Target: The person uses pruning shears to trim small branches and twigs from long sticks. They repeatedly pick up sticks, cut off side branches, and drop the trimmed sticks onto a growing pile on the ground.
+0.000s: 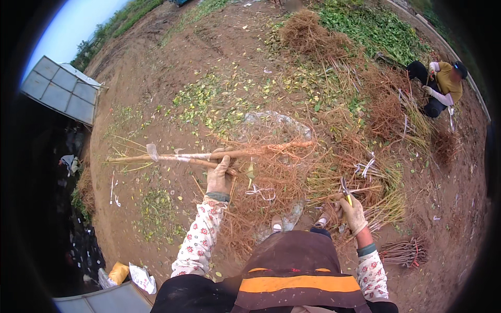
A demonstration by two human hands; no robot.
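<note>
My left hand (218, 180), in a light work glove, is closed around a few bare-root saplings (240, 153). They lie sideways across my front, roots toward the right and thin green shoots toward the left, with pale wrapping on their stems. In my right hand (355, 216), also gloved, is a pair of pruning shears (348, 197) with a yellow handle, blades pointing away from me. Whether the blades are apart is too small to tell. Beneath and between my hands spreads a tangle of reddish roots (276, 190). Beside the shears lies a heap of saplings (386, 193) with white ties.
A co-worker (446, 83) crouches at the far right beside more rooted saplings (386, 101). Behind are a root pile (310, 34) and green leaves (370, 26). A tied bundle of brown sticks (404, 253) lies near my right arm. A metal door panel (65, 91) stands left.
</note>
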